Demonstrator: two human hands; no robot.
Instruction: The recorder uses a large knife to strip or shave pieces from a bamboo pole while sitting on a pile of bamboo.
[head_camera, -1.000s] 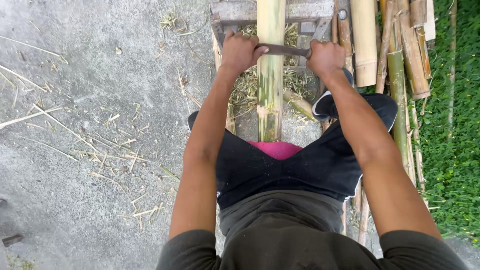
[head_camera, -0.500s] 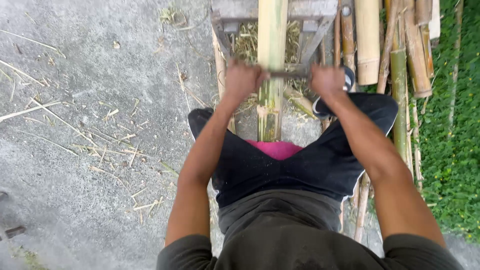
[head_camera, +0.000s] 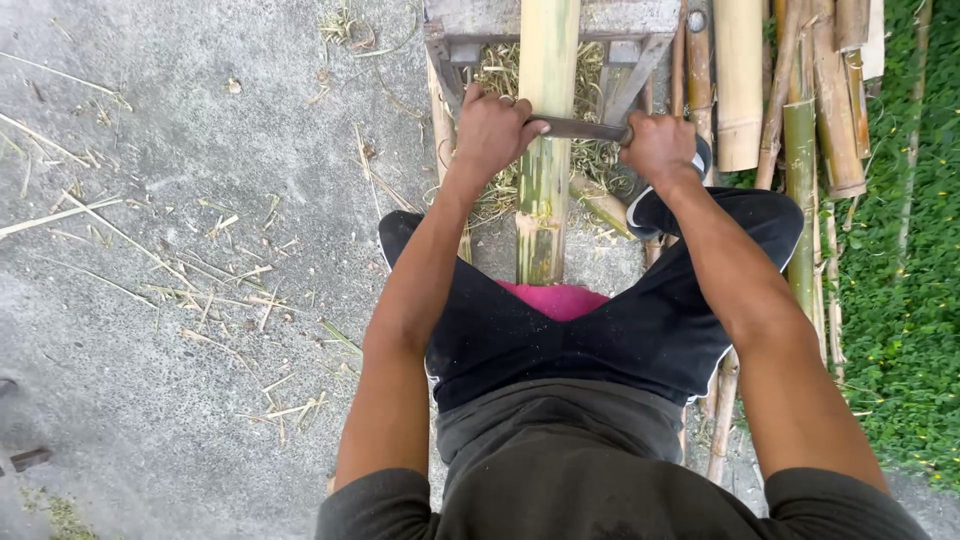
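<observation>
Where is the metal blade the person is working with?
In the head view, the blade lies across the bamboo pole, upper centre, gripped by the left hand and right hand.

the bamboo pole (head_camera: 546, 150) looks woody, its skin scraped matt, pale yellow above and streaked green lower down. the blade (head_camera: 585, 128) across it is dark, dull metal. the bench (head_camera: 640, 25) is rough grey weathered wood. the ground (head_camera: 180, 200) is coarse, matt concrete.
</observation>
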